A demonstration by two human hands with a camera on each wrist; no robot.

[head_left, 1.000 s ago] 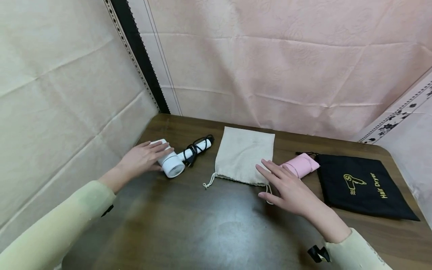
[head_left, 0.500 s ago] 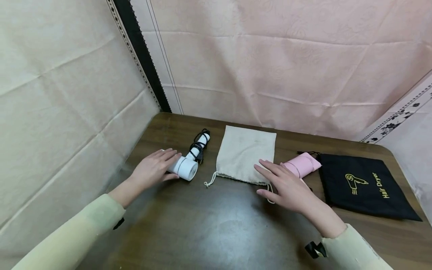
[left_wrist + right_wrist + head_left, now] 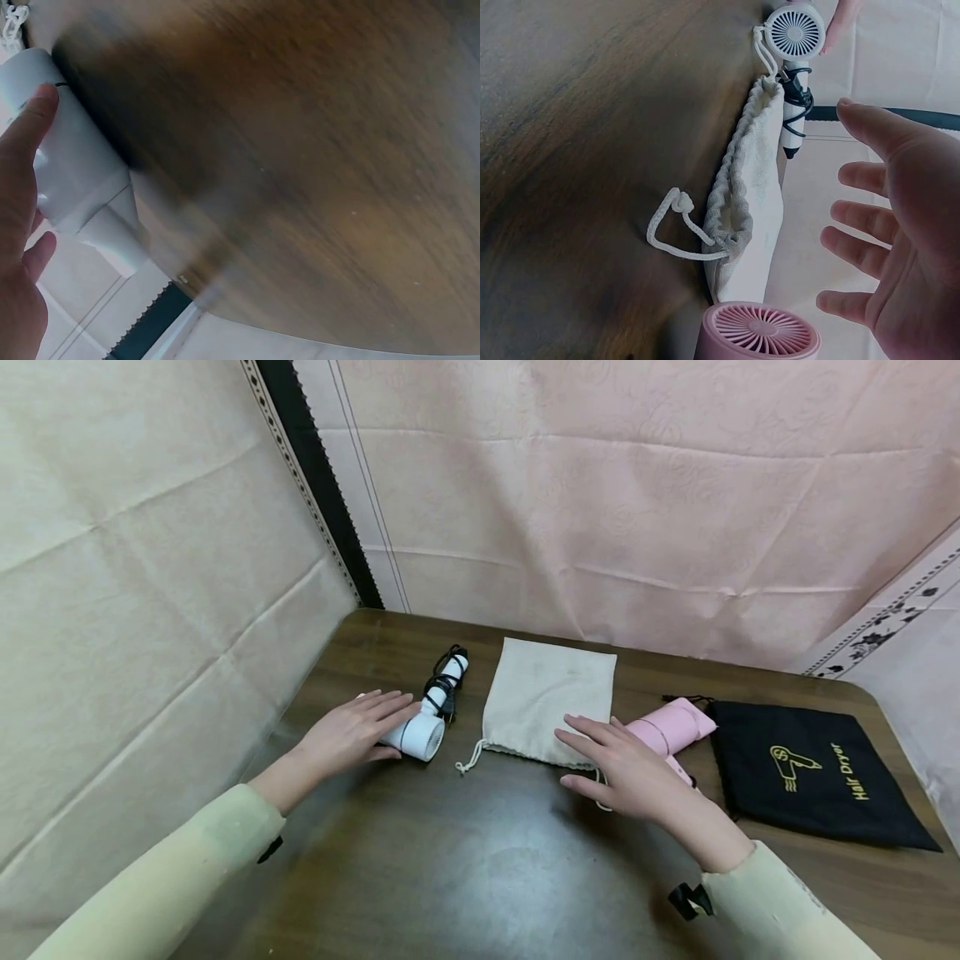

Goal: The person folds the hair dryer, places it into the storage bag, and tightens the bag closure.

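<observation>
My left hand (image 3: 352, 731) lies with nearly straight fingers over the barrel of a white hair dryer (image 3: 422, 739). In the left wrist view its thumb rests along the side of the white barrel (image 3: 82, 157). The dryer's handle, wrapped in a black cord (image 3: 442, 681), points toward the back of the table. My right hand (image 3: 637, 777) hovers with spread fingers, holding nothing, between a flat cream drawstring bag (image 3: 551, 697) and a pink hair dryer (image 3: 667, 727). The right wrist view shows the bag's gathered mouth (image 3: 735, 202) and the pink dryer's round grille (image 3: 763, 330); the hand partly hides that dryer from above.
A black drawstring pouch (image 3: 817, 777) with gold "Hair Dryer" lettering lies at the right of the brown wooden table (image 3: 450, 877). Pale cloth (image 3: 637, 510) hangs behind the table and along its left side.
The white hair dryer has slid right and turned, its handle now pointing more toward the back. My left hand has moved right with it, its fingers further across the barrel. My right hand has shifted slightly left.
</observation>
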